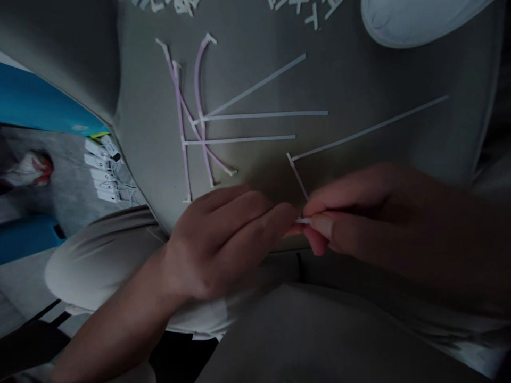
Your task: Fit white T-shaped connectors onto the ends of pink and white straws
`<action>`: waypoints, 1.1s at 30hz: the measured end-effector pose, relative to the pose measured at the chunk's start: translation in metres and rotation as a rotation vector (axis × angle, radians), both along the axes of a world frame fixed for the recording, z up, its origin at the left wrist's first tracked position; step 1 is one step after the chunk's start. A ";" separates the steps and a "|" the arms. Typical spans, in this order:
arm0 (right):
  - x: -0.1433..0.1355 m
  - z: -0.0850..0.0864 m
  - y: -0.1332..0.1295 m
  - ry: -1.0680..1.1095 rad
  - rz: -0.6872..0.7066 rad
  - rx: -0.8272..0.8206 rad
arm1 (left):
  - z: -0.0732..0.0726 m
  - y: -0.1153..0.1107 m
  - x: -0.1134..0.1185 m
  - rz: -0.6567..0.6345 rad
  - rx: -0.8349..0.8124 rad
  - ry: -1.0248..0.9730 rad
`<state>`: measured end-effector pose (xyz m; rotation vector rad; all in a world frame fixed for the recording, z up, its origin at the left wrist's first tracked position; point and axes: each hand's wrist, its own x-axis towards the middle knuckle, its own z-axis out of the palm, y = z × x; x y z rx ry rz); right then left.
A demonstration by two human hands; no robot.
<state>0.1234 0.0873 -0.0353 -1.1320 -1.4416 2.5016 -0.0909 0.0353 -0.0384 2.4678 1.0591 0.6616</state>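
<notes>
Both hands meet low in the middle of the head view, their fingertips nearly touching. My right hand (351, 218) pinches a small white piece (304, 220) between thumb and finger. A thin pinkish tube (299, 180) runs up from those fingers to a white connector (291, 158), from which a long white tube (371, 127) extends to the upper right. My left hand (235, 234) is closed beside it, its fingertips at the left end of the small piece; what its fingers hold is hidden. Several joined pink tubes (197, 80) with white tubes (263, 114) lie beyond my left hand.
The work rests on a grey surface (359, 80). White connectors (313, 16) are scattered at its far edge, near a white rounded object (411, 21) at top right. Power strips (104, 167) with cables and a person's shoe (35, 167) are on the floor at left.
</notes>
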 end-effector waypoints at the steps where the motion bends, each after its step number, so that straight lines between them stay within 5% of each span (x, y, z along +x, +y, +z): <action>1: 0.000 0.000 0.000 -0.003 0.008 -0.016 | 0.000 -0.001 0.000 -0.001 0.016 0.008; 11: 0.004 -0.003 0.002 -0.084 0.118 -0.027 | 0.010 -0.010 0.004 0.005 0.020 0.137; 16: 0.004 -0.007 0.001 -0.119 0.200 -0.058 | 0.020 -0.004 0.000 -0.112 0.014 0.280; 21: 0.004 -0.009 -0.004 -0.131 0.229 -0.042 | 0.016 0.009 -0.002 -0.275 0.133 0.183; 28: 0.003 0.003 -0.003 -0.053 0.167 -0.077 | 0.026 0.003 -0.003 -0.118 0.026 0.199; 33: 0.000 -0.001 -0.002 0.082 0.053 -0.153 | 0.019 0.002 -0.006 -0.135 -0.088 0.114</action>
